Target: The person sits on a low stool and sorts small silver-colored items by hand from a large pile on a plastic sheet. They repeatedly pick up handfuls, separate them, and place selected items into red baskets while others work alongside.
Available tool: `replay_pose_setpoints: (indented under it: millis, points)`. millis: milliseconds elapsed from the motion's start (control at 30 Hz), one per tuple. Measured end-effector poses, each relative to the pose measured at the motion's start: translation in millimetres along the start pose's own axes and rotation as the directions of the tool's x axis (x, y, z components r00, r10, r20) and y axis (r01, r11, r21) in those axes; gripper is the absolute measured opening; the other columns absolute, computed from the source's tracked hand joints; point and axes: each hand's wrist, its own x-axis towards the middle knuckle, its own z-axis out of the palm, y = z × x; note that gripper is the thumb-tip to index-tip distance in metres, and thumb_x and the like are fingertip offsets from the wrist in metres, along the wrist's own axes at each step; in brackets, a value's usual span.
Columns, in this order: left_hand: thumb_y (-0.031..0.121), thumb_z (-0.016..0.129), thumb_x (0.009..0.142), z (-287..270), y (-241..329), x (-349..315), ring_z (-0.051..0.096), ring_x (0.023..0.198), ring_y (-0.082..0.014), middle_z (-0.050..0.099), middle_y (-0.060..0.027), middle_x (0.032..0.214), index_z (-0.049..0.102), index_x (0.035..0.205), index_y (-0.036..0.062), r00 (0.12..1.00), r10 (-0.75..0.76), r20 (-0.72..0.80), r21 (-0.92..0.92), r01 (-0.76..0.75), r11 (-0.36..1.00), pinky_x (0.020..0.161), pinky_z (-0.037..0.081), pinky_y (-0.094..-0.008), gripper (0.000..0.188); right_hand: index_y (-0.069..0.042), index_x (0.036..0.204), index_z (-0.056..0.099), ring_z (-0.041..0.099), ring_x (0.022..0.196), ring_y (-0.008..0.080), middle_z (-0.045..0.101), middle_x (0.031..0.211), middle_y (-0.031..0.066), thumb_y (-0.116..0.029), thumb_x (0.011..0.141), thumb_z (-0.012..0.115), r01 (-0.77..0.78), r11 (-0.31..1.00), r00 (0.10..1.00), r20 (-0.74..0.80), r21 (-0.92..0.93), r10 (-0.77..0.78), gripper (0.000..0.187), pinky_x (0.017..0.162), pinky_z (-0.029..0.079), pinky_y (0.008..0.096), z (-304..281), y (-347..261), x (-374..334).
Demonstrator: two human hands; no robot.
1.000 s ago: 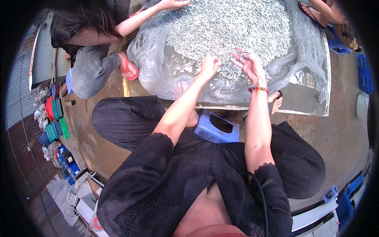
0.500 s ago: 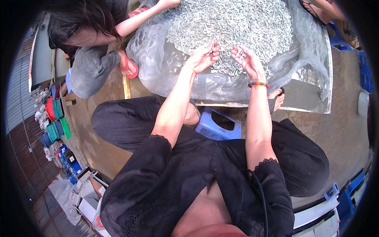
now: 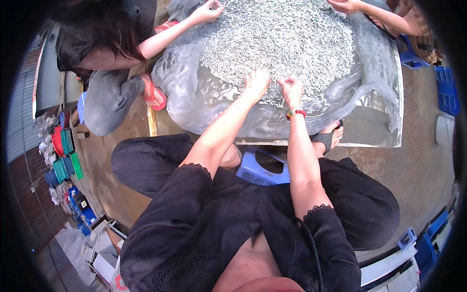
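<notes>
A broad pile of small, slender, silvery fish [image 3: 282, 39] lies on a sheer grey-white net [image 3: 170, 92] spread over a low flat table [image 3: 369, 127]. Palm down, my left hand [image 3: 257, 83] is at the near edge of the pile, its fingers curled in toward the fish. Just right of it, my right hand [image 3: 292, 90] has thumb and fingers drawn together in a pinch, with a beaded bracelet [image 3: 296, 113] at the wrist. What either hand holds between its fingertips is too small to make out.
A co-worker's hand [image 3: 208, 12] is over the pile's far left, another person's hand [image 3: 344, 5] at its far right. A blue plastic stool [image 3: 262, 168] stands between my knees. Colourful baskets [image 3: 63, 168] line the left; blue crates [image 3: 446, 90] are at right.
Both my hands have turned from palms up to palms down and lowered to the pile's near edge, fingers closing. At the far right, another person's hand has come into view over the fish.
</notes>
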Motion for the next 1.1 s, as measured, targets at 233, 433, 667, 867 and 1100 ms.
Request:
replay_pose_setpoints:
  millis: [233, 433, 667, 867, 1100]
  points:
    - [0.028, 0.066, 0.072, -38, -20, 9, 0.053, 0.059, -0.0149, 0.060, -0.0058, 0.069, 0.064, 0.080, 0.0037, 0.904, -0.153, 0.399, -0.621, 0.389, 0.681, 0.054, 0.042, -0.0309, 0.025, -0.002, 0.081, 0.052, 0.061, 0.066, 0.0188, 0.059, 0.077, 0.0114, -0.002, 0.073, 0.061, -0.193, 0.599, 0.967, 0.254, 0.777, -0.017, 0.013, 0.053, 0.051, 0.0263, -60, -2, 13]
    - [0.017, 0.059, 0.079, -53, -29, -5, 0.053, 0.065, -0.0115, 0.058, -0.0034, 0.076, 0.059, 0.093, 0.0033, 0.895, 0.006, 0.447, -0.812, 0.403, 0.423, 0.056, 0.044, -0.0231, 0.019, 0.000, 0.094, 0.057, 0.060, 0.065, 0.0142, 0.061, 0.077, 0.0080, -0.006, 0.077, 0.061, -0.358, 0.797, 0.839, 0.542, 0.487, 0.046, 0.019, 0.053, 0.050, 0.0236, -72, -3, 3]
    - [0.002, 0.045, 0.082, -71, -10, -3, 0.059, 0.076, -0.0183, 0.058, -0.0127, 0.086, 0.043, 0.114, -0.0014, 0.845, 0.203, 0.494, -0.855, 0.515, -0.066, 0.065, 0.051, -0.0269, 0.032, 0.002, 0.127, 0.032, 0.050, 0.104, 0.0341, 0.043, 0.120, 0.0230, 0.001, 0.078, 0.049, -0.513, 0.317, 0.814, 0.570, 0.797, -0.114, 0.051, 0.086, 0.046, 0.0459, -48, -12, -11]
    - [0.002, 0.037, 0.077, -56, 6, 18, 0.055, 0.069, -0.0185, 0.058, -0.0111, 0.084, 0.054, 0.105, 0.0013, 0.934, 0.008, 0.357, -0.669, 0.250, 0.700, 0.060, 0.045, -0.0298, 0.032, 0.003, 0.133, 0.022, 0.020, 0.127, 0.0407, 0.022, 0.137, 0.0236, -0.028, 0.087, 0.042, -0.548, -0.144, 0.803, 0.470, 0.824, -0.366, 0.059, 0.103, 0.019, 0.0567, -70, -27, -13]
    - [0.005, 0.056, 0.076, 13, 2, 4, 0.051, 0.086, -0.0324, 0.048, -0.0170, 0.092, 0.053, 0.100, 0.0033, 0.962, 0.274, 0.007, -0.277, -0.261, 0.925, 0.074, 0.044, -0.0390, 0.024, 0.006, 0.133, 0.018, 0.013, 0.130, 0.0397, 0.014, 0.140, 0.0247, -0.041, 0.092, 0.031, -0.552, -0.367, 0.821, 0.410, 0.748, -0.398, 0.064, 0.106, 0.018, 0.0501, -76, -10, -12]
